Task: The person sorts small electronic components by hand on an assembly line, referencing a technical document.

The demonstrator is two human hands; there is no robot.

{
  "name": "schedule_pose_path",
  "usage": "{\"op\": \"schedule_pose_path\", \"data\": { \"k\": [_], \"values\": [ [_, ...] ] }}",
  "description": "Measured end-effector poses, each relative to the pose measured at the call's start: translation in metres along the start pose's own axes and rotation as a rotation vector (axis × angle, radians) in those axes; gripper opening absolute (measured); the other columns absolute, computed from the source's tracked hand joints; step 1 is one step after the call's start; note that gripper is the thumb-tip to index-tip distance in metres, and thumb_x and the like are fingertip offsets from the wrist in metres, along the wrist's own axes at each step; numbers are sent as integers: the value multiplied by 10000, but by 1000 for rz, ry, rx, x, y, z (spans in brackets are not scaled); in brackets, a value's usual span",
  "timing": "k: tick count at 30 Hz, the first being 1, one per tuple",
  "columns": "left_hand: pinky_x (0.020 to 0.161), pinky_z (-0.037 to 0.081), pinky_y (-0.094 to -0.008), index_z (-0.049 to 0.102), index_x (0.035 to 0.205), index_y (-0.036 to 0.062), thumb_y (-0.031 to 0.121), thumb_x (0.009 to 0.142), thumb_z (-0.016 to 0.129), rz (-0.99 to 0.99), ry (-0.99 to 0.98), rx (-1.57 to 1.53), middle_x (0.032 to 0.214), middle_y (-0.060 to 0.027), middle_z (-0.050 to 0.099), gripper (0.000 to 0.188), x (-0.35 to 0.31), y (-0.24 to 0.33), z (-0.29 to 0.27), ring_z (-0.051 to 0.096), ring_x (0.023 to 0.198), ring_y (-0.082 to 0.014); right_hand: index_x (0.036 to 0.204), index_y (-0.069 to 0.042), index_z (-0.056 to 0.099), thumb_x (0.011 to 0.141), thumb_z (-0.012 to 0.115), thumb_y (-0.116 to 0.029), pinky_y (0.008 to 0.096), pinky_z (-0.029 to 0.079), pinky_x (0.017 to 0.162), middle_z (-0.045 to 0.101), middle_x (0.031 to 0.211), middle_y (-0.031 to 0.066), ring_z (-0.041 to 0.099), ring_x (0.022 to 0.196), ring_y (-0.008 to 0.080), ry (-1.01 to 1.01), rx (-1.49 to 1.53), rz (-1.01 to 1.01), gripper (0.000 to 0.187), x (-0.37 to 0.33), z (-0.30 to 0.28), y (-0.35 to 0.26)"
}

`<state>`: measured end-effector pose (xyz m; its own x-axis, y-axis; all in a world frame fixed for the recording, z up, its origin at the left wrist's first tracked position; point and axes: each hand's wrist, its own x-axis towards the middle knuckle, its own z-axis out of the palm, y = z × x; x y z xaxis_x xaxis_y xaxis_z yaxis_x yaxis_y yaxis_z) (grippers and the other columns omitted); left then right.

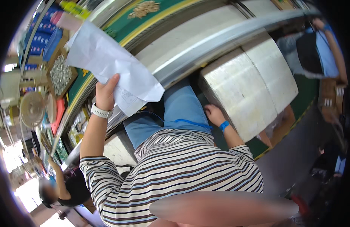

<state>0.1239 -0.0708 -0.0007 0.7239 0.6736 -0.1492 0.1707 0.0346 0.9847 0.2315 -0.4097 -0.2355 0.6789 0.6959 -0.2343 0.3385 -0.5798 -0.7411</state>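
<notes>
My left hand (106,92), with a white watch band (101,111) on its wrist, pinches a creased white sheet of paper (114,60) near its lower edge. The sheet is raised over the bench edge, and faint marks show near its lower corner. My right hand (215,115) is low beside my thigh, close to a white block-shaped box (245,89). Its fingers are partly hidden, so its grip is unclear. Around that wrist is a blue band (224,125), and a blue cord (192,122) crosses my lap toward it.
A metal rail (205,47) borders the bench ahead. Small tan pieces (144,9) lie on a green surface (131,24) beyond. At left are a box of silvery parts (61,75), a fan (32,109) and a person (65,185). Another person (318,53) is at far right.
</notes>
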Motion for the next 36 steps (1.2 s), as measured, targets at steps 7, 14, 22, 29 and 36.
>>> {"op": "schedule_pose_path", "data": {
  "k": [7, 14, 22, 29, 36],
  "values": [
    [788, 386, -255, 463, 1063, -55, 108, 766, 575, 30, 113, -181, 990, -79, 532, 357, 15, -9, -90, 499, 885, -152, 1105, -85, 520, 682, 611, -284, 316, 442, 610, 597, 917, 101, 561, 743, 209, -572, 124, 696, 476, 9, 36, 14],
    [845, 356, -295, 430, 1111, -21, 103, 754, 579, 55, 235, -154, 1071, -74, 495, 406, 47, -17, -199, 467, 969, -170, 971, -71, 574, 652, 594, -230, 339, 431, 554, 600, 849, 134, 563, 670, 232, -810, -157, 685, 356, 45, 19, -33],
    [836, 361, -284, 440, 1098, -22, 120, 753, 584, 3, 315, -136, 1049, -69, 507, 400, 36, 19, -226, 473, 956, -161, 874, -53, 594, 664, 559, -170, 333, 443, 576, 601, 785, 139, 573, 690, 245, -938, -149, 593, 243, 53, 11, -26],
    [742, 417, -262, 518, 1004, -50, 131, 766, 580, -41, 254, -124, 936, -68, 568, 306, -16, -6, -176, 524, 835, -135, 788, -37, 612, 674, 528, -117, 329, 453, 596, 601, 728, 143, 581, 707, 256, -838, -370, -793, 163, 102, 27, -1],
    [633, 447, -245, 556, 938, -57, 176, 786, 562, -2, 216, -50, 825, -52, 602, 279, -58, 7, -140, 552, 708, -121, 888, -8, 576, 736, 565, -154, 274, 456, 650, 592, 801, 80, 584, 700, 163, -1000, 290, -216, 211, 49, -80, -204]
  ]
}}
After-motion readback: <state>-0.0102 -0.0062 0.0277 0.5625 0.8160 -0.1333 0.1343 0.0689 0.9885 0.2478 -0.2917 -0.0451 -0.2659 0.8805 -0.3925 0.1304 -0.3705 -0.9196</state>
